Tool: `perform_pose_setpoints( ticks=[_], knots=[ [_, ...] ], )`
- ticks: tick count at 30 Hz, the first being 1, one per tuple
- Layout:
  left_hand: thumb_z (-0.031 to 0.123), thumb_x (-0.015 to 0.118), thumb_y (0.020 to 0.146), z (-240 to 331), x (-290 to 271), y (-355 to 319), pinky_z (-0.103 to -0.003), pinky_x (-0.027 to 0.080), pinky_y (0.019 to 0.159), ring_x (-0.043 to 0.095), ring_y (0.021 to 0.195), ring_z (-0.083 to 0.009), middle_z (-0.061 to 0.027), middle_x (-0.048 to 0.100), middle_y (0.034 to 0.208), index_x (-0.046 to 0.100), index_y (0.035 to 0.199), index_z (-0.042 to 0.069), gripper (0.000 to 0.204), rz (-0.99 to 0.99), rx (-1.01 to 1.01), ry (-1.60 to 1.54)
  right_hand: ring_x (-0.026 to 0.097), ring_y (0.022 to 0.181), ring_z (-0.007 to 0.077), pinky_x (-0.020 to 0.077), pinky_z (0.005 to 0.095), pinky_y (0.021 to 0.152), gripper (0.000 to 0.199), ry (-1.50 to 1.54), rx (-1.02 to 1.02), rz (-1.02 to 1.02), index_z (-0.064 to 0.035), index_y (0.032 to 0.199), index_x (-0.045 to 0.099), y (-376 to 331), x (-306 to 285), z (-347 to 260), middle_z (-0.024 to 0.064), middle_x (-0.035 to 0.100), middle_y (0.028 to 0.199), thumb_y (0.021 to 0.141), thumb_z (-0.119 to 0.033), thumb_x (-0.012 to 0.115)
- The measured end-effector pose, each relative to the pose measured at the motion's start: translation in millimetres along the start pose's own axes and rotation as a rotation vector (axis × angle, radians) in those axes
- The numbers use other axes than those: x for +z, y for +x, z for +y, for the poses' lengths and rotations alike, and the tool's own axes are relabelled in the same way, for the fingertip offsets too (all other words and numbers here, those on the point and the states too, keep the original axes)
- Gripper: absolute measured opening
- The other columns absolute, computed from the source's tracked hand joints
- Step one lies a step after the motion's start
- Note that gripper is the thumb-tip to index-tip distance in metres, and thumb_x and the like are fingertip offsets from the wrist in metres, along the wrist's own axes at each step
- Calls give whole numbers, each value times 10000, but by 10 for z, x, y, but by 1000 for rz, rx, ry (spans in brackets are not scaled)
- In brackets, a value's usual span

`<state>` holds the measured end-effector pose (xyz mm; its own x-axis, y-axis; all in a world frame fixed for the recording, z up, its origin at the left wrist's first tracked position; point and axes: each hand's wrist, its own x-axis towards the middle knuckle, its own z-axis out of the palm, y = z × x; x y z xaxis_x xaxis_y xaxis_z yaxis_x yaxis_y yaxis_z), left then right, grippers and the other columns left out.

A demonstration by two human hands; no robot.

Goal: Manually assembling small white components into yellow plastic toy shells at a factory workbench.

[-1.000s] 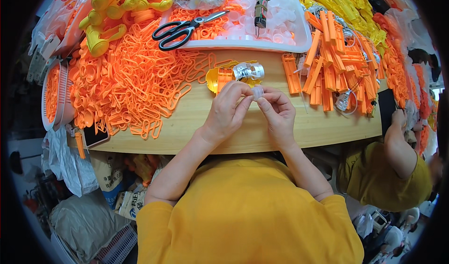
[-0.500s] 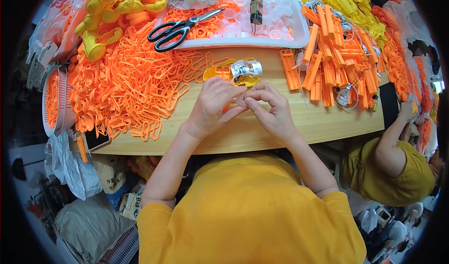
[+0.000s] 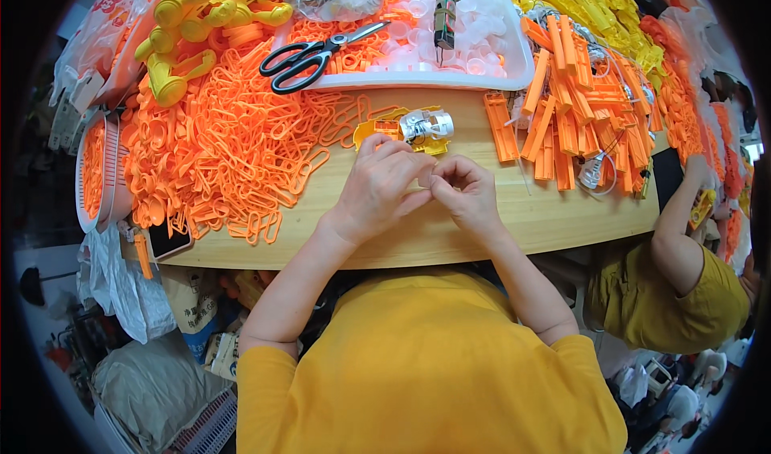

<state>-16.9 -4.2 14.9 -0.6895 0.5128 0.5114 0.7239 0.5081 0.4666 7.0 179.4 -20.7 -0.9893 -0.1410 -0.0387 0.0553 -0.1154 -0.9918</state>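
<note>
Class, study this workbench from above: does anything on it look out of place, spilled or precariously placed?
The heap of thin orange plastic loops sprawls loose across the wooden tabletop, reaching its near edge. A dark flat phone-like slab overhangs that edge. Black-handled scissors lie across the white tray's rim. Both hands work close together, clear of these.

Bright, even light; fisheye-bent dark rim.

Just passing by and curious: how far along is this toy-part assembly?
Done: I can see no finished stack. One silver-and-yellow piece lies on the table just beyond the hands. In hand: the left hand and right hand pinch something tiny between their fingertips, too small to identify. Left: plenty, judging by the heap of orange loops and orange bars.
</note>
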Motion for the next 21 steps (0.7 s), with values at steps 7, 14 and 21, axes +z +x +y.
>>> perform_pose_setpoints(
  ticks=[7, 14, 21],
  knots=[
    [267, 837, 675, -141, -6, 9, -444, 407, 917, 580, 1061, -263, -69, 627, 1108, 698, 1041, 129, 415, 119, 25, 86, 543, 667, 58, 441, 214, 619, 50, 119, 93, 134, -18, 834, 614, -13, -182, -96, -8, 597, 742, 862, -28, 654],
    [283, 825, 717, -251, -5, -26, -389, 431, 845, 581, 979, -252, -72, 611, 1010, 716, 1077, 129, 406, 97, -125, 135, 549, 726, 67, 435, 211, 670, 12, -113, -201, 29, -3, 883, 627, 4, -268, -156, 0, 599, 827, 872, 1, 630],
    [83, 738, 844, -140, -46, -59, -260, 508, 651, 595, 711, -139, -63, 606, 894, 671, 1192, 33, 358, 81, -436, -394, 535, 1161, 274, 443, 367, 952, 569, -780, -663, -57, -52, 1321, 543, 597, -408, -196, 137, 547, 1280, 770, 89, 549]
  ],
)
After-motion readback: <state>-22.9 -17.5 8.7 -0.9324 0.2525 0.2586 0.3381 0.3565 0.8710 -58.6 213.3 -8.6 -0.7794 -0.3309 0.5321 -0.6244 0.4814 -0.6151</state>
